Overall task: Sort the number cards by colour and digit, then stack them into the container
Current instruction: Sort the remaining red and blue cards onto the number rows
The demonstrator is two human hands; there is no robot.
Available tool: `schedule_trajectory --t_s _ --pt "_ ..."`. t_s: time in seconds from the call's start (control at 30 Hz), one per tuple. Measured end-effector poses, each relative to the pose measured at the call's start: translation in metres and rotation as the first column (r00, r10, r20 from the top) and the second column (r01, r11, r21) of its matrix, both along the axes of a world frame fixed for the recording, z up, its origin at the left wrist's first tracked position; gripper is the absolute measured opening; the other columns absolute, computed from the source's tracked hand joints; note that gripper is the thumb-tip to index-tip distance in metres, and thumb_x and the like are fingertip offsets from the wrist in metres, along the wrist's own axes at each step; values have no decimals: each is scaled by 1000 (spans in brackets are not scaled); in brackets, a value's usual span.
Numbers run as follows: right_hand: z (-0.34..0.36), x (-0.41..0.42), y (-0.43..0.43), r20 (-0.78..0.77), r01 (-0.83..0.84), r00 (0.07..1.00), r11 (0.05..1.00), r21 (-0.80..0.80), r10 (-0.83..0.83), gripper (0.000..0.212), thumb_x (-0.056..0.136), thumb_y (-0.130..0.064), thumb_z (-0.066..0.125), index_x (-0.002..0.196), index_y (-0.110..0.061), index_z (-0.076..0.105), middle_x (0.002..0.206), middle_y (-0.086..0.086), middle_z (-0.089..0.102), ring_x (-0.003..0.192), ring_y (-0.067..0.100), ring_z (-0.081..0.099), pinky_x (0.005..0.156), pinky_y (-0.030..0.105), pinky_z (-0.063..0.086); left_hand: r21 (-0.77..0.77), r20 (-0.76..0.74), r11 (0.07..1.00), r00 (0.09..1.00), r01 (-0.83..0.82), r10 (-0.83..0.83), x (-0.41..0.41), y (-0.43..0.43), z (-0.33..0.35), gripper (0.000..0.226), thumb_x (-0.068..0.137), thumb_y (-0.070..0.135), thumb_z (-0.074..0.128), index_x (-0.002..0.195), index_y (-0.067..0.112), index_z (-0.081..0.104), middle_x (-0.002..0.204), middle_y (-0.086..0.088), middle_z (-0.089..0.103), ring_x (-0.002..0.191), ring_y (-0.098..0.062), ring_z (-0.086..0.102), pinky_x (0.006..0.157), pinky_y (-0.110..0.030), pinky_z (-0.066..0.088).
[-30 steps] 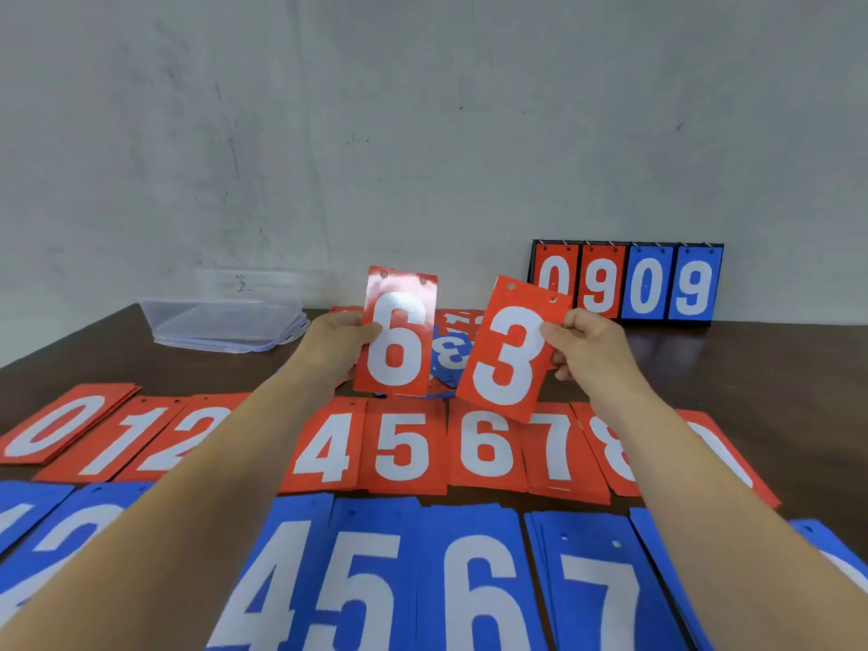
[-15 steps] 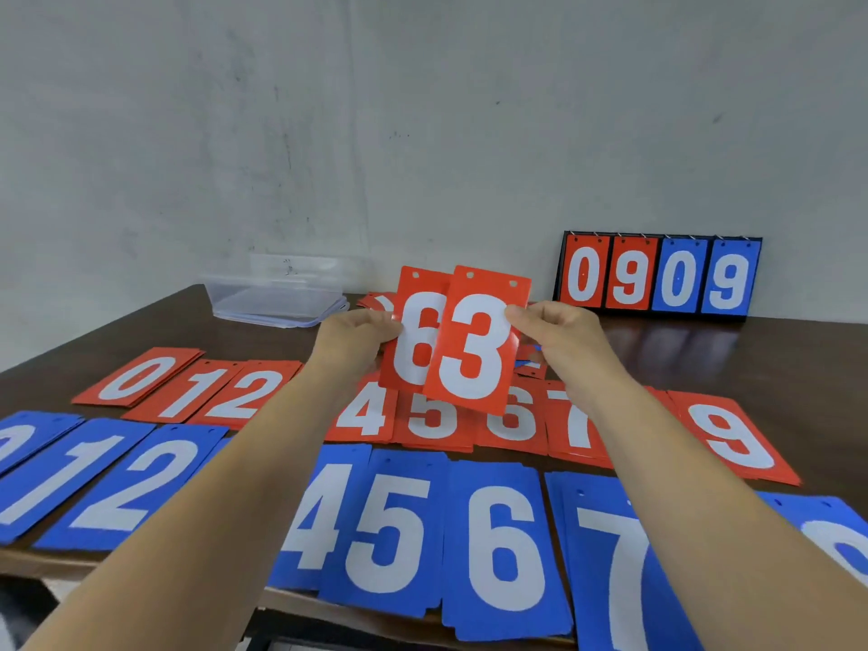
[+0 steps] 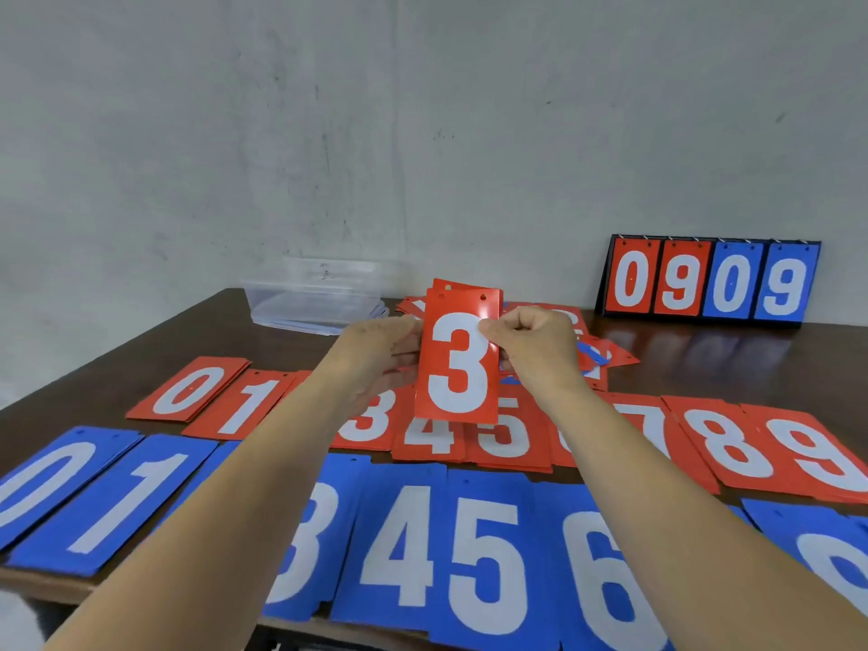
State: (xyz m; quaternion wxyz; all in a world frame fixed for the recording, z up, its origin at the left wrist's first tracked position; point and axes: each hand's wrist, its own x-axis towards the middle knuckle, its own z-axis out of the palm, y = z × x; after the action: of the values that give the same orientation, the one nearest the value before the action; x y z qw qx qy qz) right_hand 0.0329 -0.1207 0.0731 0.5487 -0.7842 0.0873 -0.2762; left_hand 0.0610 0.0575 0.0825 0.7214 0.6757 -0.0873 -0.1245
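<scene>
A scuffed grey wall [image 3: 422, 133] backs a dark wooden worktop [image 3: 704, 359]. Along its near edge lies a blue row [image 3: 437, 547] of number cards, and behind it a red row [image 3: 723, 444] running from 0 to 9. An unsorted heap [image 3: 606, 357] sits toward the far edge, a clear container [image 3: 314, 298] stands near the far left corner, and a flip scoreboard [image 3: 709, 281] stands at the far right.

Above the middle of the red row we hold a red 3 card [image 3: 458, 364] upright. A second red card [image 3: 451, 285] sits squared behind it with its digit hidden. Our left hand [image 3: 375, 350] grips the pair along the left edge, with its fingers behind. Our right hand [image 3: 535, 345] pinches the right edge near the top.

We judge these cards thin, light and glossy. They look stiff enough to stay flat but likely to slide over one another, so pinching at the side edges with a thumb in front seems best. The front card belongs on the red 3 pile [image 3: 371, 422], just below our left hand. Nothing shows in the container yet, as far as we can tell.
</scene>
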Motion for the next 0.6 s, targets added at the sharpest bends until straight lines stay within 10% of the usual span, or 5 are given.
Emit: schedule_trajectory --t_s 0.33,0.6 --pt "-7 19 51 15 9 1000 997 -72 -8 11 88 -15 67 97 -11 73 87 -10 67 85 4 63 80 22 52 109 111 991 992 -74 62 37 52 -4 18 88 6 68 106 4 69 99 -11 74 85 -22 74 72 -32 61" --pt "-10 -1 14 -116 130 985 991 12 -127 44 86 -7 70 126 -16 53 106 3 63 96 21 64 69 27 55 312 33 942 992 -126 122 64 82 -31 19 86 7 70 105 3 68 101 -12 72 87 -24 71 74 -34 59"
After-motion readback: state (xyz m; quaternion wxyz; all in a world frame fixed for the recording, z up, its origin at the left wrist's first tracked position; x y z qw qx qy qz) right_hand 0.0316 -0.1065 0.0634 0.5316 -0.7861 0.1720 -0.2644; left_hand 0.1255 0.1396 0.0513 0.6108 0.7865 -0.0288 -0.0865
